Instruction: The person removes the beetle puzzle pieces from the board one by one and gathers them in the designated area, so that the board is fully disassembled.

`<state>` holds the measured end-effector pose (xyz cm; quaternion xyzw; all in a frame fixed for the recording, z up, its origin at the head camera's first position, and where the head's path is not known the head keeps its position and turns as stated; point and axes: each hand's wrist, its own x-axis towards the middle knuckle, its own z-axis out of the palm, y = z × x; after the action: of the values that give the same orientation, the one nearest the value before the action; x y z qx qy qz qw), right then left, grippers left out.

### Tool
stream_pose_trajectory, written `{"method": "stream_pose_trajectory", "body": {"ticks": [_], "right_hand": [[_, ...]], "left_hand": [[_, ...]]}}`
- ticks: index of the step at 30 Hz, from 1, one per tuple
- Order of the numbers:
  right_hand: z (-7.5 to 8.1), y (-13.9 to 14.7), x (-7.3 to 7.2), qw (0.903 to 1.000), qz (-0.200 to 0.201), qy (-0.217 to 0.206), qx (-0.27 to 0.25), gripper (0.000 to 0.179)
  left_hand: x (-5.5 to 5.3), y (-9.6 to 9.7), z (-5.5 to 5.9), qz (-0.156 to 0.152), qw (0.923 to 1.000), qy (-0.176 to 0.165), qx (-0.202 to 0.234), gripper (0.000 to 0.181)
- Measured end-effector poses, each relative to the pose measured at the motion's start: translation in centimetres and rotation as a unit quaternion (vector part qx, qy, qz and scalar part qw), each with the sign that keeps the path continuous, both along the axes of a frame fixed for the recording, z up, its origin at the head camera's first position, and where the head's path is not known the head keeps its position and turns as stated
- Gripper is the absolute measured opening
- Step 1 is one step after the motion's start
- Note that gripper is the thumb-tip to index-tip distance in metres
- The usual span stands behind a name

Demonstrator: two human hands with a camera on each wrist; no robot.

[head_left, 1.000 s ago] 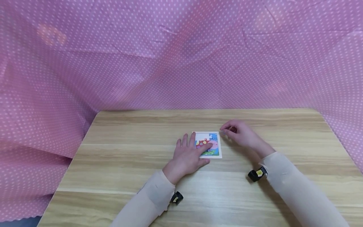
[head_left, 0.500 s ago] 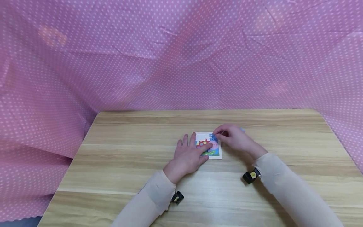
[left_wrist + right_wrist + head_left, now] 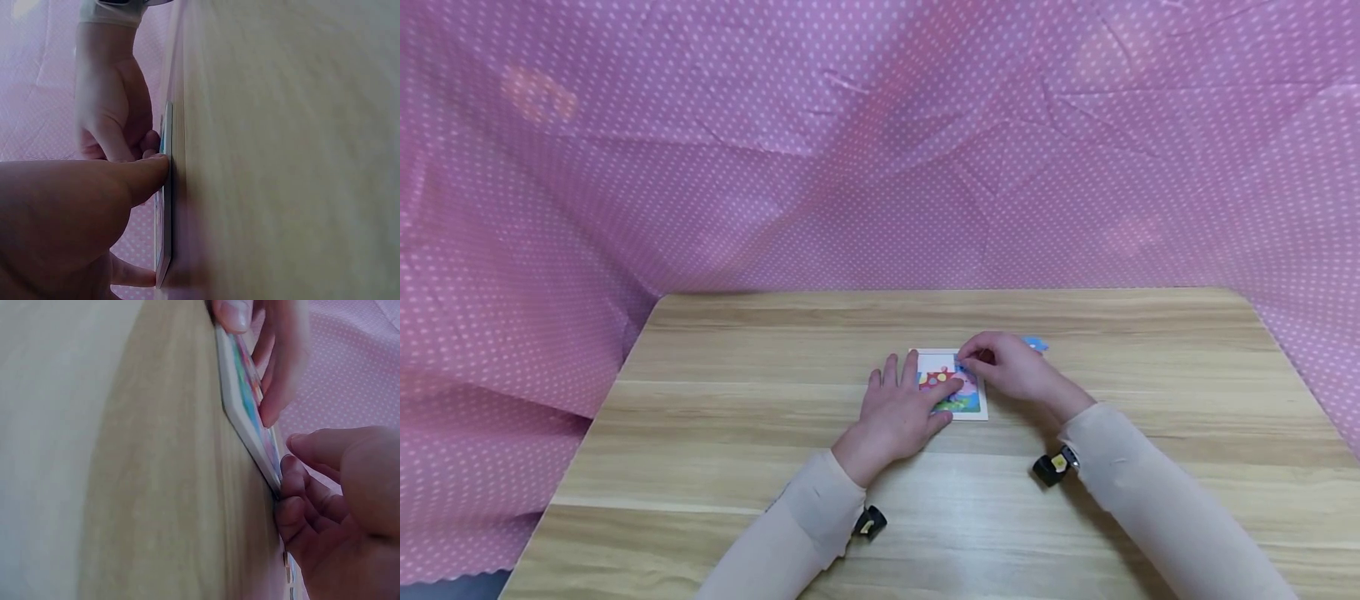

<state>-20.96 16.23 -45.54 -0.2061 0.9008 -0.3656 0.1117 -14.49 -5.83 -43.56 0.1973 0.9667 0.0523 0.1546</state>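
A small square jigsaw puzzle with a white frame [image 3: 934, 362] lies on the table; its upper left shows bare white, the rest a cartoon picture with a spotted red part, pink and blue. My left hand [image 3: 897, 412] rests spread over its left side, one fingertip on the picture. My right hand [image 3: 1015, 367] bends its fingers at the upper right corner, thumb and fingertips right at the blue piece there and partly covering it. In the right wrist view the right fingertips [image 3: 290, 464] meet the frame's edge; I cannot tell whether they pinch a piece.
A loose blue piece [image 3: 1037, 343] lies just behind the right hand. The wood-grain table [image 3: 760, 350] ends at a pink polka-dot cloth [image 3: 880, 167] hanging behind and at the sides. Each wrist carries a black camera, the right one [image 3: 1051, 468] low over the table.
My right hand has moved left from beside the puzzle onto its upper right corner, uncovering the loose blue piece on the table. My left hand has barely moved.
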Motion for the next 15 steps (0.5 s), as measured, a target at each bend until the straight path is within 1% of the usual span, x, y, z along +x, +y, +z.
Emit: {"method": "stream_pose_trajectory", "body": {"ticks": [9, 15], "right_hand": [[-0.23, -0.08, -0.10, 0.9997, 0.021, 0.006, 0.014, 0.014], [-0.12, -0.23, -0.03, 0.9991, 0.030, 0.015, 0.028, 0.013]], "left_hand": [[0.11, 0.12, -0.22, 0.002, 1.0000, 0.002, -0.003, 0.054], [0.17, 0.15, -0.36, 0.002, 1.0000, 0.006, -0.004, 0.054]]}}
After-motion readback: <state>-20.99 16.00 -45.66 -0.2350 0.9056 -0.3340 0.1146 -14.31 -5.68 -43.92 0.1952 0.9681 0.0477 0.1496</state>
